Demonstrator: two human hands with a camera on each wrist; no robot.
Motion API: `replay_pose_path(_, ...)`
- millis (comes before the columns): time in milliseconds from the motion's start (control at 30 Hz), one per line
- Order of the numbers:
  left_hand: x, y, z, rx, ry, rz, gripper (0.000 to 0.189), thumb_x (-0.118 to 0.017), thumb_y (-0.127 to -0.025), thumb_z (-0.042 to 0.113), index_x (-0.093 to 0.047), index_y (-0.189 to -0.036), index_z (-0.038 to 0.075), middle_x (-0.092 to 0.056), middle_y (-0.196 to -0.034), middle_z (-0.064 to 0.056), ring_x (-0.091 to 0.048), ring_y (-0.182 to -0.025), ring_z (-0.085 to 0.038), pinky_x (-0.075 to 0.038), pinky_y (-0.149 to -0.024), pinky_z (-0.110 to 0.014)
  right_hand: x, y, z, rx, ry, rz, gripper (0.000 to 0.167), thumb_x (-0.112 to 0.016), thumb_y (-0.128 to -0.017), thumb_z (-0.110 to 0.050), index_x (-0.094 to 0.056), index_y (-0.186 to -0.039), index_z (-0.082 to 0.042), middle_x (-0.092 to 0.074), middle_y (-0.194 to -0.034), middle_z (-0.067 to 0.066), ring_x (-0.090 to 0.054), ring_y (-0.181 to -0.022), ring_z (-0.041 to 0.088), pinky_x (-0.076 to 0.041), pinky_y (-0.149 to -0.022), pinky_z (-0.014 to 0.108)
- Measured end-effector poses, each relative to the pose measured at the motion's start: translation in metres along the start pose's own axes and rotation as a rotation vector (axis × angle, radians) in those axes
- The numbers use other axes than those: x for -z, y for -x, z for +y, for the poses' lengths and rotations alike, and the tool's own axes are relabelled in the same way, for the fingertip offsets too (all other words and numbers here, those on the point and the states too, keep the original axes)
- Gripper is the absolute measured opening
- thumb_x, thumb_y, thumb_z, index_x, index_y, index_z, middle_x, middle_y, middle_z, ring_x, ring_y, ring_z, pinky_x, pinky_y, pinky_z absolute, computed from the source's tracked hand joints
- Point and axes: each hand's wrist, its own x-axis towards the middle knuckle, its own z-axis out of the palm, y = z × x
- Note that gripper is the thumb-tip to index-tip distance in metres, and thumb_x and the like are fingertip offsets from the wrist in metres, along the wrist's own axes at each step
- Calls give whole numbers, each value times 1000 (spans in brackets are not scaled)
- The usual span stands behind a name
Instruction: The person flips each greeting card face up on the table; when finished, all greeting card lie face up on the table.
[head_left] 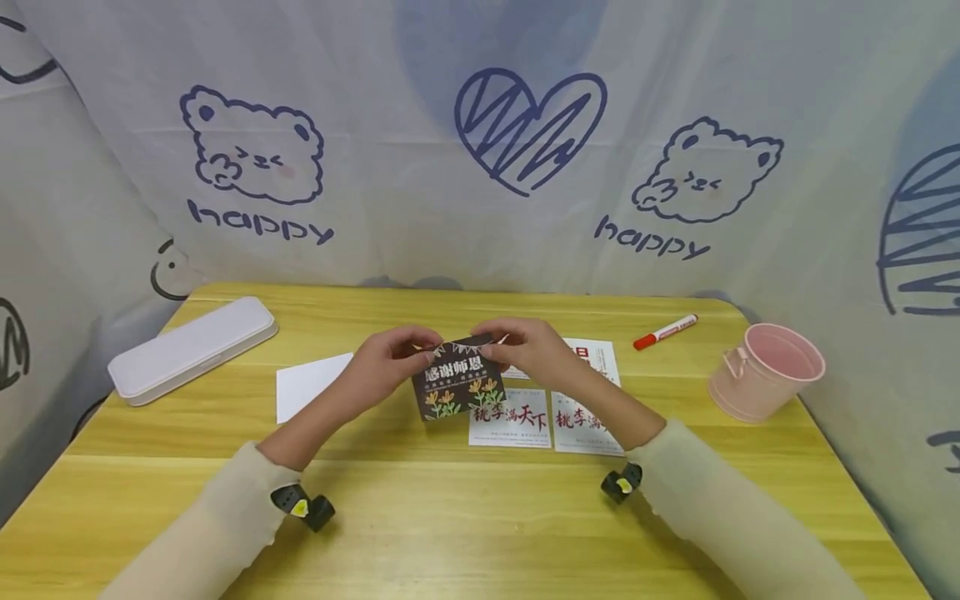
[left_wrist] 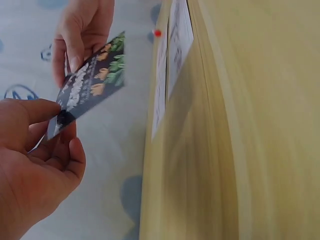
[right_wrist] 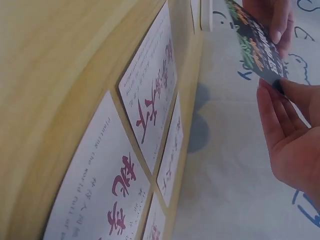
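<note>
A dark card [head_left: 459, 379] with white lettering and orange flowers is held up above the table. My left hand [head_left: 392, 360] pinches its upper left edge between thumb and fingers, and my right hand [head_left: 528, 346] pinches the upper right corner. In the left wrist view the card [left_wrist: 90, 85] stands tilted, spanning from the left hand [left_wrist: 35, 155] to the right hand [left_wrist: 85, 30]. Below and to the right lie several white cards with red writing, one of them [head_left: 510, 425] partly behind the dark card. The right forearm covers part of the others.
Blank white cards or paper [head_left: 303, 387] lie left of the hands. Farther left is a white case [head_left: 193, 350]. A red-capped marker [head_left: 666, 332] and a pink bucket [head_left: 761, 375] stand toward the right of the wooden table [head_left: 420, 517]. A printed curtain [head_left: 390, 167] hangs behind.
</note>
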Motion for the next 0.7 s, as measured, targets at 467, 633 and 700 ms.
replay_pose_path(467,40,-48,-33,97,-191,7,25,-63,-100,17,-65,-122,7,-66,-113,-15,-65,-96,-27,-48,-75,-36,-9,-62,24,-104,-81,37,28,-70,-95,-13,-68,-123,-7,-67,-90,9,-67,-90,35,-55,-88,54)
replay_pose_path(633,51,-68,-46,127,-202,-58,25,-62,-100,12,-66,-122,0,-69,-111,-18,-67,-97,-27,-51,-87,-46,-12,-81,32,-115,39,8,26,-71,-93,-9,-69,-118,-7,-68,-96,9,-65,-94,34,-56,-85,45)
replay_pose_path(700,55,-73,-50,129,-214,-74,25,-61,-100,8,-66,-122,-1,-70,-112,-19,-67,-98,-27,-51,-92,-47,-14,-87,35,-118,68,-5,26,-71,-93,-7,-69,-118,-6,-68,-100,9,-65,-94,29,-56,-85,42)
